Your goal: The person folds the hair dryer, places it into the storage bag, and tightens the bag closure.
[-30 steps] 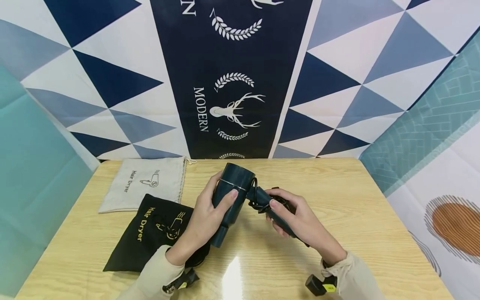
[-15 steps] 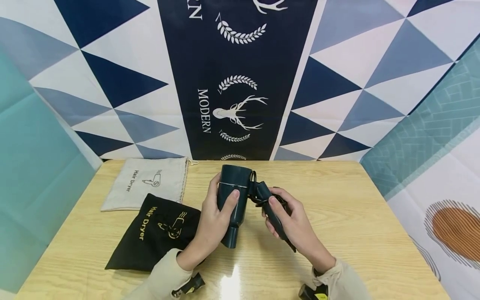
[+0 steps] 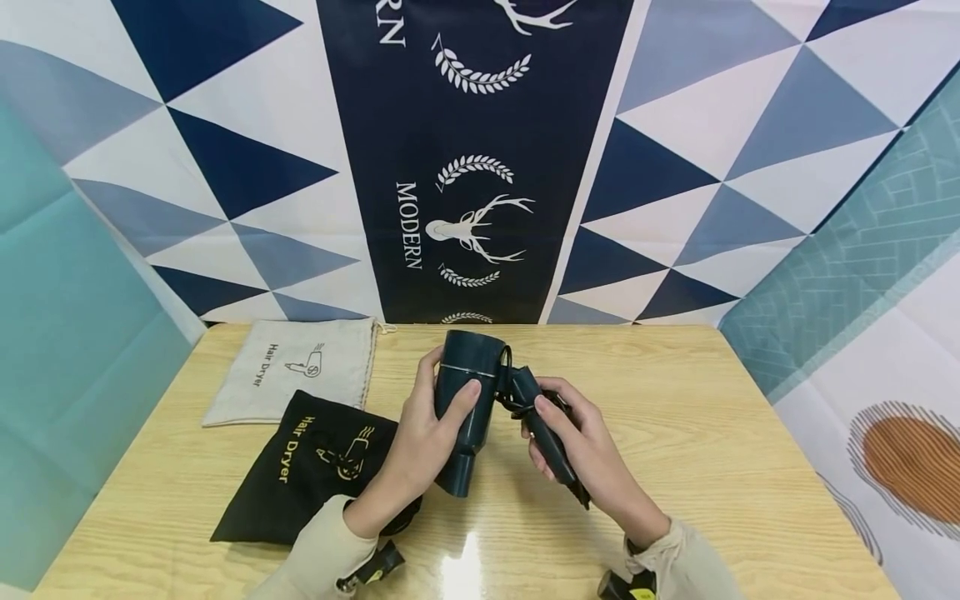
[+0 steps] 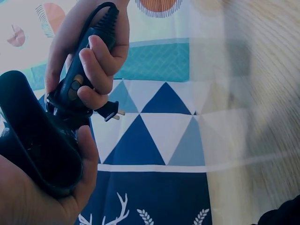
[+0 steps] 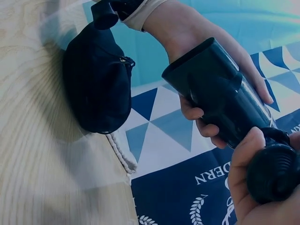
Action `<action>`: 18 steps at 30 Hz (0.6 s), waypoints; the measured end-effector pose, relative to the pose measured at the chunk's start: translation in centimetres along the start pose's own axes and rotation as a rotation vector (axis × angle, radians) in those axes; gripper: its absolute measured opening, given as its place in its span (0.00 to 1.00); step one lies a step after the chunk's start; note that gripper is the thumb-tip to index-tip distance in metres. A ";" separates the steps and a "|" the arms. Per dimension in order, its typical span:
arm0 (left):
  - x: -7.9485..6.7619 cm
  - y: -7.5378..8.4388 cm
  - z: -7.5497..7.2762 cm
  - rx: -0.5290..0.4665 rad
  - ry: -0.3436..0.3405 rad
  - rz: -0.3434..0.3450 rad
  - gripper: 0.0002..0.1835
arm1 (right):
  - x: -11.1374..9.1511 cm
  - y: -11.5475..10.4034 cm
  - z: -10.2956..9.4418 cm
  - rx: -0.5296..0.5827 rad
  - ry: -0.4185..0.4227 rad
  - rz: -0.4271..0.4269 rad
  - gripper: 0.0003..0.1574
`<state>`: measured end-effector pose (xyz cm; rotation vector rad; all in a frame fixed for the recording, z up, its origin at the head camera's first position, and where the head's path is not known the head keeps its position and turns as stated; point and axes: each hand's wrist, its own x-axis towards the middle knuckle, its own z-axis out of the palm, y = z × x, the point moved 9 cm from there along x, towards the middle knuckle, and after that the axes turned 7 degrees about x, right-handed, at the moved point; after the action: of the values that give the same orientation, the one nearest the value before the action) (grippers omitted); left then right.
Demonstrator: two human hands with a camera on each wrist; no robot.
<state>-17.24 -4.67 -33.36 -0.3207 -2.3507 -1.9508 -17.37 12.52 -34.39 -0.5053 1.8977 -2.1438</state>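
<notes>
Dk teal hair dryer mid-air; flat nozzle at near end; blk cord rnd hdl.

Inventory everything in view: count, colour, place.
table: 1, pale wood, lower head view
hair dryer: 1, dark teal, held above the table
cord: 1, black, bunched at the handle
plug: 1, black, beside the handle
black pouch: 1, black, gold print, table's left
grey pouch: 1, pale grey, behind the black pouch
backdrop: 1, navy, blue, white, behind table
side panels: 2, teal left, patterned right
wrist devices: 2, black, one per wrist
sleeves: 2, cream, both arms
hands: 2, bare, left hand gripping hair dryer, right hand gripping handle
</notes>
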 end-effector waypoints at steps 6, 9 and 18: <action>-0.2 0.5 -0.7 0.013 0.007 0.010 0.33 | 0.2 0.0 0.6 0.019 -0.119 0.000 0.26; -0.3 0.9 -1.0 0.014 0.006 0.020 0.33 | 0.4 0.1 0.7 0.006 -0.170 0.003 0.26; -0.1 1.8 -2.0 0.038 0.032 0.038 0.34 | 0.4 0.1 0.5 -0.053 -0.194 0.021 0.25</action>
<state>-16.91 -6.33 -31.26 -0.3257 -2.3406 -1.8786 -17.51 11.90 -34.45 -0.6744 1.8481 -1.9568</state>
